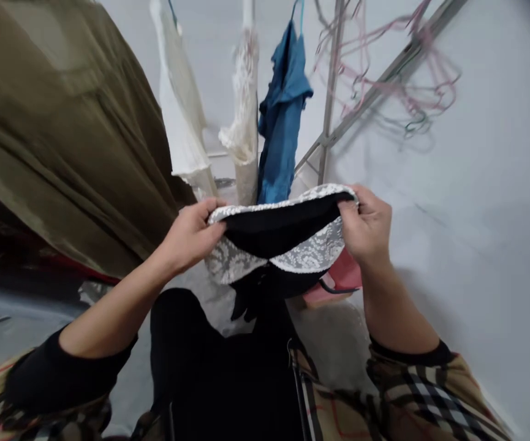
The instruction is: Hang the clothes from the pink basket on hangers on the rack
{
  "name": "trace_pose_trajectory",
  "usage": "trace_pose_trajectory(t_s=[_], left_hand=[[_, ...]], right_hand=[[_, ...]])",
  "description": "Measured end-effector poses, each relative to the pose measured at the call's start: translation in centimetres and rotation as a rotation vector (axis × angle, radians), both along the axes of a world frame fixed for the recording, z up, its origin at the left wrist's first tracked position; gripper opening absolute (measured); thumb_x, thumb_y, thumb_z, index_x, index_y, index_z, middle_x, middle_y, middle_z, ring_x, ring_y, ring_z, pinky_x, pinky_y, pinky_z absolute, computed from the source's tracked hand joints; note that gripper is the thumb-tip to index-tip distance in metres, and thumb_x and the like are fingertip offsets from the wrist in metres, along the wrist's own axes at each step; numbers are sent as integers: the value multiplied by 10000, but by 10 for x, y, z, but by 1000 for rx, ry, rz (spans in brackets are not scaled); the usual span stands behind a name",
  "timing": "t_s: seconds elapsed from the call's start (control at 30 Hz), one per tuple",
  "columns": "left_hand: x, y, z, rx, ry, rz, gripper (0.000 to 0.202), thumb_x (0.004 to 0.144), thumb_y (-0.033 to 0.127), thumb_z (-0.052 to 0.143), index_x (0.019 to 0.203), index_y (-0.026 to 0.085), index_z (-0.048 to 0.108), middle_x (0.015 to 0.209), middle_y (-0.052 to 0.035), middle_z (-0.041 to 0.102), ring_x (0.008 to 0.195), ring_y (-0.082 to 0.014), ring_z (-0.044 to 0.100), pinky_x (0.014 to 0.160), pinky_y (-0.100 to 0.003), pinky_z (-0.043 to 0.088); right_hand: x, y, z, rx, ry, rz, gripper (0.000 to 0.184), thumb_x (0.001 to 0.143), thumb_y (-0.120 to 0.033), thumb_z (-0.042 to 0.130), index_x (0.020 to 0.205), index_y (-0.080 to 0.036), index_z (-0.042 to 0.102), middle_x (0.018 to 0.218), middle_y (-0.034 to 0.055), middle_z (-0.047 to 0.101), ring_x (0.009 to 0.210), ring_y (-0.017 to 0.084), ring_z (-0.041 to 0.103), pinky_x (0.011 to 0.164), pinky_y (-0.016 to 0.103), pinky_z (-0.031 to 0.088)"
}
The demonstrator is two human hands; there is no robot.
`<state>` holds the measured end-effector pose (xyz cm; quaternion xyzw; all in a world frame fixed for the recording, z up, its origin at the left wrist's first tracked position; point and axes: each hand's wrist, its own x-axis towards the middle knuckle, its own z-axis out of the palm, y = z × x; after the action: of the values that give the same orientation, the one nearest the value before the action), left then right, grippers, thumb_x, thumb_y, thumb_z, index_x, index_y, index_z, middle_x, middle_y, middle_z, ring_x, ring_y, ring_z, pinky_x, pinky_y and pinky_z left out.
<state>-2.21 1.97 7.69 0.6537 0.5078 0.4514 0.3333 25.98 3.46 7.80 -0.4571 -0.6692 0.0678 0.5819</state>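
A black garment with white lace trim (308, 248) is stretched out between both hands, above my lap. Its lace edge runs along the top, and two lace panels meet at the middle of the front. The lower black part hangs down and merges with my dark trousers. At the left end, my left hand (195, 233) pinches the lace edge between thumb and fingers. My right hand (366, 223) grips the opposite top corner, thumb on the near side. What kind of garment it is, I cannot tell for certain.
Olive-brown clothing (76, 135) hangs close on the left. Ahead hang a cream garment (182, 110), a ruffled off-white one (244, 128) and a blue one (285, 104). Pink hangers (412, 86) hang on a metal rack (326, 138) near the white wall. Something red (340, 272) sits low behind the garment.
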Motion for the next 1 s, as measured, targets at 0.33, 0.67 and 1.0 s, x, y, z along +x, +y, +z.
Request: trace_pose_trajectory(t_s=[0.33,0.67,1.0], left_hand=[[0,-32,44,-573,-489,-389,144,588,235,799,698,181,725,632,-9,682,576,-154,630,573,-230,527],[-2,-40,47,-726,-686,-410,170,618,191,803,784,177,768,617,-9,698,567,-153,661,584,-217,552],[-24,-45,43,-539,-662,-339,177,679,306,817,819,200,792,628,3,690,669,-119,630,647,-159,507]], right_hand=[[28,43,29,-391,-425,446,280,842,-385,554,768,-167,712,720,22,657,679,153,591,621,263,456],[34,168,129,33,-417,-422,377,840,-260,598,1178,-99,634,1131,171,630,1037,272,586,958,442,449],[20,254,156,-262,-536,-728,320,850,-104,478,1124,-21,622,1136,266,623,1122,362,577,952,511,440]])
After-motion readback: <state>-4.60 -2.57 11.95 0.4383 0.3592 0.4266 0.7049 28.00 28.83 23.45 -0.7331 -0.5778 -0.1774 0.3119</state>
